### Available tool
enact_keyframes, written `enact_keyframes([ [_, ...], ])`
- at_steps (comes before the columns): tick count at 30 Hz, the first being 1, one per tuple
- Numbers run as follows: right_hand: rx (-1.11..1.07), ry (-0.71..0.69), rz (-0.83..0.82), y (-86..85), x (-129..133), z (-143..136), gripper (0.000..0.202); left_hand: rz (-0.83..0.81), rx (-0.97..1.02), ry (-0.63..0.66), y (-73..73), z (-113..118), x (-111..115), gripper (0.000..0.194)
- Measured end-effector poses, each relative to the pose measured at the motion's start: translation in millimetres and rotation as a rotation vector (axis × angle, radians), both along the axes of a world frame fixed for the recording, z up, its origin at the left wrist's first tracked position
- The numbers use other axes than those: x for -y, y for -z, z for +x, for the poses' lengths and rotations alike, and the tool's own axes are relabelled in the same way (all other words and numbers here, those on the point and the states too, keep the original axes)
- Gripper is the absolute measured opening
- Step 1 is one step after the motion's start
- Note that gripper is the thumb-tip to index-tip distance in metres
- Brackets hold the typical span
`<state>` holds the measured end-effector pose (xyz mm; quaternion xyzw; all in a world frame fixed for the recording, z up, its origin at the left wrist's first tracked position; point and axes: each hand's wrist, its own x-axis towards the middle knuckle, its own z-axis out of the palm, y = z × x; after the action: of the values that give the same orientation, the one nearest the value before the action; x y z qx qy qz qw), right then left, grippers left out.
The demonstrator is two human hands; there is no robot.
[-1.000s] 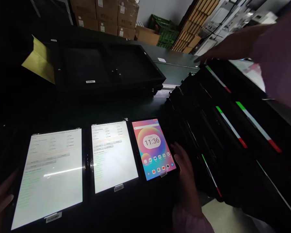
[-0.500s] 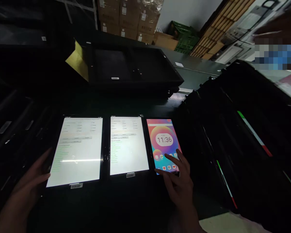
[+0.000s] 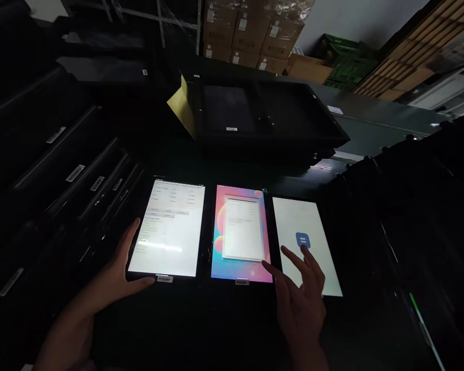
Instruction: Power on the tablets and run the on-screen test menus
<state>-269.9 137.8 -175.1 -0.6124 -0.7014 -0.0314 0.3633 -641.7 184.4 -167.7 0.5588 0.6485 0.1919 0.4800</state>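
Observation:
Three lit tablets lie side by side on a dark table. The left tablet (image 3: pixel 178 226) shows a white page with check boxes and green text; my left hand (image 3: pixel 118 273) is at its lower left corner, thumb and fingers spread. On the middle tablet (image 3: pixel 242 232), a shrunken white page floats over a pink and blue background. My right hand (image 3: pixel 303 293) hovers low between the middle and right tablets, fingers apart, one fingertip at the middle screen's lower right edge. The right tablet (image 3: pixel 296 219) displays a blue icon on white, partly covered by my fingers.
Behind the tablets stands a black tray (image 3: pixel 286 108) with a dark tablet in it and a yellow paper (image 3: pixel 182 108) beside it. Dark stacked trays with labels (image 3: pixel 75 172) line the left. Cardboard boxes (image 3: pixel 251 31) and green crates (image 3: pixel 348 62) are at the back.
The middle screen went from a full white page to a shrunken one; the right screen went from a home screen to a blue icon on white. My right hand moved toward the middle tablet.

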Motion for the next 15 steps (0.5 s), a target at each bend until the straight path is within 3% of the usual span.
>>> enact_keyframes([
  [3,-0.080,-0.028,0.077,-7.6,4,-10,0.031,0.013,0.019,-0.221,0.3,7,-5,0.112],
  [5,-0.116,-0.064,0.067,-11.4,3,-20,0.033,-0.002,0.136,-0.428,1.7,7,-7,0.102],
  [7,-0.106,-0.109,0.050,-13.4,1,-30,0.032,-0.023,0.297,-0.553,3.3,4,-8,0.090],
  [11,0.007,-0.213,0.010,-13.4,-4,-48,0.021,-0.076,0.516,-0.585,6.0,-8,-4,0.068],
  [15,0.071,-0.254,-0.074,-10.8,-6,-56,0.020,-0.120,0.537,-0.533,8.2,-15,0,0.067],
])
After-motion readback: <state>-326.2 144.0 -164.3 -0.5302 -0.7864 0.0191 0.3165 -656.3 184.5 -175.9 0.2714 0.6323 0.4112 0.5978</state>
